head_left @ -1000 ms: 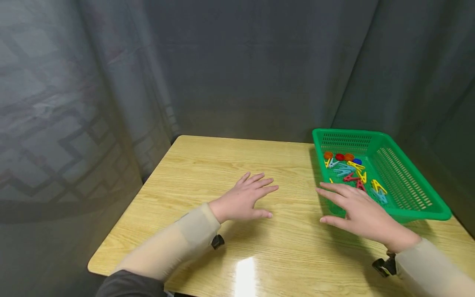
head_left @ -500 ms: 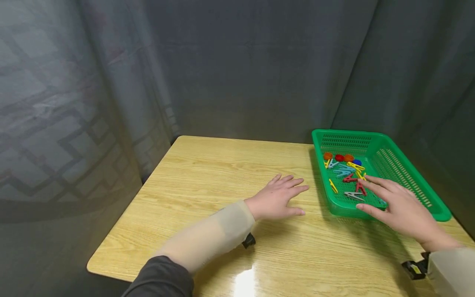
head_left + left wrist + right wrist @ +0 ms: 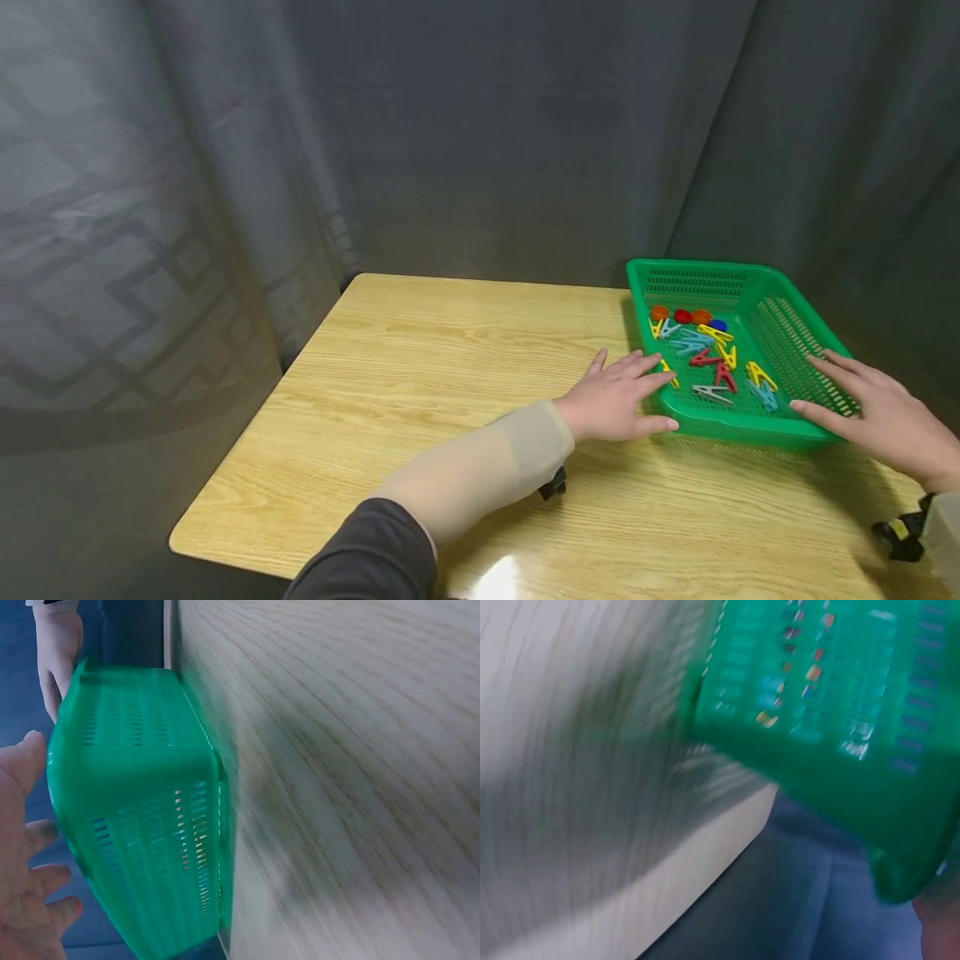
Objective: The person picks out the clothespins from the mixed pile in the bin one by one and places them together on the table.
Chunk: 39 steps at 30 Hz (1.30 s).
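Note:
A green plastic basket (image 3: 750, 429) stands on the right of the table in the head view. Inside lie red clothespins (image 3: 725, 377), yellow clothespins (image 3: 759, 375), light blue clothespins (image 3: 765, 397) and a grey one. Round caps, orange (image 3: 702, 317), red (image 3: 682, 316) and blue, sit at the back. My left hand (image 3: 618, 398) is at the basket's left side, fingers spread and fingertips overlapping the rim. At the right front corner my right hand (image 3: 881, 412) has its fingers extended over the rim. In the left wrist view the left hand (image 3: 30, 892) is beside the basket wall (image 3: 142, 765).
The wooden table (image 3: 450, 350) extends left of the basket. Dark grey curtains (image 3: 487, 150) hang behind and to the left of it. In the right wrist view, a table edge (image 3: 727, 851) runs close below the basket.
My left hand has moved right across the table to the basket's left side. The right hand has moved right, passing over the basket to its right front corner. The basket looks unmoved.

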Motion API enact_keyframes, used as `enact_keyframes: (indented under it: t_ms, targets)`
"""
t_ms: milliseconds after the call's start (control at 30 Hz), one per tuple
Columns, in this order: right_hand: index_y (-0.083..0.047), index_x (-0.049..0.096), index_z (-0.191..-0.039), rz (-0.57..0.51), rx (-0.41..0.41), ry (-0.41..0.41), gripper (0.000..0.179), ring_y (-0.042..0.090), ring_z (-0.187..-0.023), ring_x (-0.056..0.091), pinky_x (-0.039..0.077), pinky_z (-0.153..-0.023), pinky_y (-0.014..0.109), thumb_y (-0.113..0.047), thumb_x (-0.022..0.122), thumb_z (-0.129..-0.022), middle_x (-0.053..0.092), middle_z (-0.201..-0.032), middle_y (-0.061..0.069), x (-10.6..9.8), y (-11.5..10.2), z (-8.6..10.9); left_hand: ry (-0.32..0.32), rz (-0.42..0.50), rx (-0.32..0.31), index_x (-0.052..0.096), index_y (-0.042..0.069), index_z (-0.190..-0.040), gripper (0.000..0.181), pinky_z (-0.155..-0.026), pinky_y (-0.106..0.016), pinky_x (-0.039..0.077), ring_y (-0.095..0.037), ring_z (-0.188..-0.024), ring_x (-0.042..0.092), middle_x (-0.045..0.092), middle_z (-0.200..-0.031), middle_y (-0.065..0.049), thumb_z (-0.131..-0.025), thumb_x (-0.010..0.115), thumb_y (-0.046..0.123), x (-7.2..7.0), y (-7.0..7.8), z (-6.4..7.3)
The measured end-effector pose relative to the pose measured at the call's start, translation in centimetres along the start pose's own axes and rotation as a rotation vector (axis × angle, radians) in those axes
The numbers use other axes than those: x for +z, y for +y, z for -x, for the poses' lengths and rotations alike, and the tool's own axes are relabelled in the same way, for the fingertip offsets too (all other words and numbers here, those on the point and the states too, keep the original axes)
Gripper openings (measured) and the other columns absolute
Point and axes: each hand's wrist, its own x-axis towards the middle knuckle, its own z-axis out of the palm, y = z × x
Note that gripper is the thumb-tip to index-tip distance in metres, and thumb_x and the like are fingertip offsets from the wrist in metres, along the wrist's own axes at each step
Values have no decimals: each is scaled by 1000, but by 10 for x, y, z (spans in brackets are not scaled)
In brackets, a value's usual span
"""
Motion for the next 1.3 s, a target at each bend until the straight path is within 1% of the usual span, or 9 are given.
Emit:
enact_keyframes:
  t_ms: [100, 167, 300, 400, 500, 733, 900, 1100, 1300]
  targets:
    - [5, 11, -151, -22, 38, -36, 89, 59, -134, -4, 7, -92, 77, -43, 60, -93, -1, -152, 36, -2, 11, 3, -31, 2, -11, 14, 44, -151, 71, -115, -46, 0, -5, -144, -4, 2, -158, 17, -89, 29, 75, -1, 5, -10]
    - [5, 6, -150, -43, 58, -67, 89, 60, -133, -8, 5, -93, 77, -42, 57, -95, -9, -152, 34, -3, 18, 5, -51, 7, -17, 12, 45, -151, 70, -115, -46, 0, -3, -143, -6, 1, -158, 18, -89, 28, 75, -1, 8, -15]
    - [9, -4, -147, -68, 78, -156, 89, 56, -131, -21, -8, -94, 76, -42, 50, -99, -22, -149, 31, -6, 29, 9, -86, 11, -27, 11, 48, -149, 66, -116, -45, -1, -1, -142, -10, -1, -156, 22, -90, 25, 74, 0, 11, -22]
    - [12, -9, -145, -79, 66, -190, 89, 50, -131, -28, -16, -95, 72, -41, 48, -100, -28, -147, 29, -5, 35, 11, -108, 17, -36, 10, 50, -148, 63, -116, -44, 1, 0, -141, -13, -5, -155, 24, -91, 24, 73, 1, 13, -25]
    - [14, -9, -143, -87, 48, -180, 89, 45, -131, -31, -19, -97, 68, -38, 48, -100, -30, -147, 26, -4, 37, 13, -121, 21, -42, 8, 52, -147, 63, -116, -44, 2, 1, -140, -15, -7, -154, 25, -90, 24, 74, 0, 14, -27]
    - [14, -9, -143, -107, 32, -149, 88, 43, -133, -31, -20, -99, 65, -36, 49, -100, -28, -149, 26, -3, 37, 14, -125, 25, -45, 5, 53, -146, 61, -116, -45, 4, 3, -139, -16, -9, -153, 27, -90, 20, 74, -2, 14, -29]
    - [8, -9, -147, -105, 29, -128, 88, 43, -133, -30, -21, -100, 63, -37, 50, -99, -27, -148, 27, -1, 37, 14, -103, 33, -36, 9, 51, -147, 59, -116, -47, 4, 2, -140, -14, -6, -154, 26, -92, 18, 71, -2, 13, -28]
    - [3, -4, -150, -79, 8, -98, 86, 45, -135, -27, -22, -101, 63, -36, 52, -98, -23, -150, 29, -1, 37, 14, -84, 53, -30, 13, 50, -148, 60, -115, -47, 5, 2, -140, -12, -2, -154, 26, -92, 20, 72, -4, 11, -26]
    - [1, -6, -150, -97, 18, -125, 85, 49, -133, -26, -22, -99, 64, -38, 50, -99, -23, -150, 29, -1, 30, 13, -81, 65, -29, 16, 49, -149, 61, -116, -46, 8, 2, -141, -10, 1, -155, 26, -93, 22, 71, -7, 6, -21]
